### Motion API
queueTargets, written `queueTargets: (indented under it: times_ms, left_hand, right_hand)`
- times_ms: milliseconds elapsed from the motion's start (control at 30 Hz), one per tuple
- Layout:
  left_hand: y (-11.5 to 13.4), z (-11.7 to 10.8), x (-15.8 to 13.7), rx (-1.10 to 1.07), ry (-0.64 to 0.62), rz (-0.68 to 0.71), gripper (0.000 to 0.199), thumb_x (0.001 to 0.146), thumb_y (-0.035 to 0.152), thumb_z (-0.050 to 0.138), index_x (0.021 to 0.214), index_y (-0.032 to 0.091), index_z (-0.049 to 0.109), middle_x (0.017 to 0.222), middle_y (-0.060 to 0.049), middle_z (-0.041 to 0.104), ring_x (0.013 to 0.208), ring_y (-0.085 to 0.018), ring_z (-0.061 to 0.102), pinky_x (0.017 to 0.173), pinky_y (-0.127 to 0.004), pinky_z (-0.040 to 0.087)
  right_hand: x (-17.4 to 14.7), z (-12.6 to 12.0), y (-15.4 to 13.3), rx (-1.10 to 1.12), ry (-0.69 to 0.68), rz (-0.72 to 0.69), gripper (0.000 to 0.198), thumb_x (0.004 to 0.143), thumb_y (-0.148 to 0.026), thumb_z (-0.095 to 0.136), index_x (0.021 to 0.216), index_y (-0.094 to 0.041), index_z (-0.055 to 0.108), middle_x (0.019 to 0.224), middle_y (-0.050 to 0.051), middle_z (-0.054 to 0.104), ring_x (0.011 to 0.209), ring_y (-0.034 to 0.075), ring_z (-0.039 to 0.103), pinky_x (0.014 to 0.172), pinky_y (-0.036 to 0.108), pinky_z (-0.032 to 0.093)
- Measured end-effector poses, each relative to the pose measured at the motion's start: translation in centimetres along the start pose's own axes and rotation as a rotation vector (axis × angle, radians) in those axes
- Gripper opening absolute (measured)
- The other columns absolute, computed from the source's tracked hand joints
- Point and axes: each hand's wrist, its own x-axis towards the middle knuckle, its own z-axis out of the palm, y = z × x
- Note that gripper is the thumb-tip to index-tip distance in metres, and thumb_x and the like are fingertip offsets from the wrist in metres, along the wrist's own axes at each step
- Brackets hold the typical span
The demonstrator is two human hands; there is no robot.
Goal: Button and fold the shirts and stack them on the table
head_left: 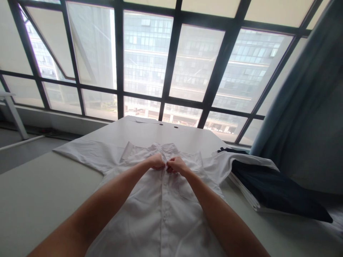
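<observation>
A white button-up shirt lies front side up, its collar toward the window and its sleeves spread to both sides. My left hand is closed on the shirt's front edge just below the collar. Right beside it, my right hand pinches the opposite edge of the front opening. The fingertips of both hands nearly meet at the button placket. Whether a button sits between them is too small to tell. Below the hands the placket runs straight down, and a chest pocket shows near my right forearm.
The shirt rests on a white table. At the right, a stack of folded dark and white clothes lies partly under the right sleeve. A blue-grey curtain hangs beyond it. Large framed windows stand behind the table, and a white metal frame is at left.
</observation>
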Motion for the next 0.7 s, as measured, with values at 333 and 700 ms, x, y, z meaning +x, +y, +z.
queueTargets:
  times_ms: [333,700]
  left_hand:
    - [-1.4,0.1,-1.7,-0.223,-0.05,0.018,0.034,0.081,0.039,0.058,0.056,0.018,0.047,0.045,0.006,0.038,0.038,-0.007,0.032,0.038,-0.021,0.023]
    - [-1.9,0.7,-1.4,-0.239,-0.013,0.045,0.036,0.083,0.04,0.059,0.057,0.017,0.05,0.043,0.006,0.038,0.037,-0.007,0.03,0.038,-0.022,0.021]
  right_hand:
    - [-0.3,-0.1,1.2,0.083,0.007,-0.116,0.013,0.081,-0.015,0.061,0.075,-0.012,0.072,0.05,-0.002,0.063,0.043,0.008,0.052,0.041,0.016,0.035]
    - [-0.5,-0.1,1.1,0.238,-0.024,-0.075,0.017,0.081,-0.011,0.055,0.071,-0.014,0.069,0.065,0.002,0.07,0.055,0.01,0.063,0.047,0.016,0.044]
